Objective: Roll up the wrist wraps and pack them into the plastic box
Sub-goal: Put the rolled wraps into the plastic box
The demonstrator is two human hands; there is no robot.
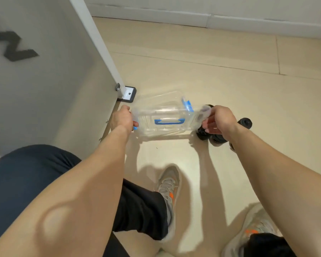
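Observation:
A clear plastic box [163, 115] with a blue handle and blue clips hangs just above the floor between my hands. My left hand [123, 118] grips its left end. My right hand [218, 121] grips its right end, fingers curled round the rim. Black rolled wrist wraps [246, 123] lie on the floor behind and under my right hand, partly hidden by it. The box looks blurred and I cannot tell what is inside.
A white panel [50, 75] with a metal foot bracket [129, 94] stands at the left, close to my left hand. My two shoes [169, 193] rest on the beige tiled floor [220, 75] below the box. A white wall runs along the back.

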